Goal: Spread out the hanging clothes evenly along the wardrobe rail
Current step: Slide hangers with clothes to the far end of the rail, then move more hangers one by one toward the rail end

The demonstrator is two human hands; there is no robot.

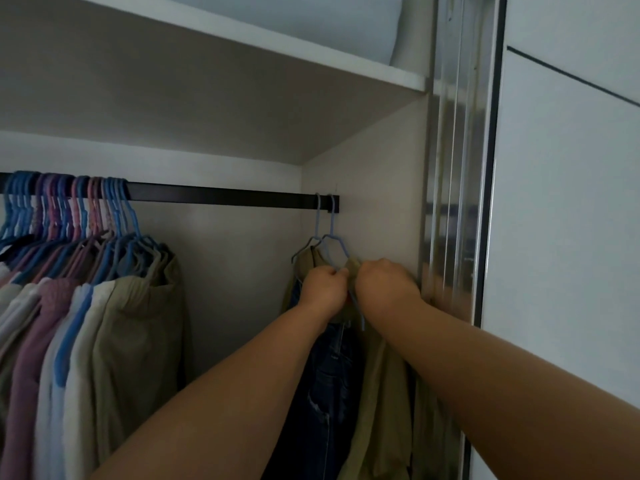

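A black wardrobe rail [221, 195] runs across the closet. Many clothes on blue and pink hangers [69, 209] are bunched at its left end, the nearest being an olive garment [138, 327]. At the far right end hang two blue hangers [327, 233], carrying an olive garment [381, 393] and dark blue jeans [329, 375]. My left hand [323, 287] is closed on the hanger and cloth at the shoulder. Right beside it, my right hand [386, 280] grips the olive cloth near the side wall.
A white shelf [242, 32] sits above the rail with a pale folded item [311, 15] on it. The wardrobe's side wall [377, 188] is just right of my hands. A mirrored sliding-door frame [457, 168] and a white door [568, 202] stand at the right.
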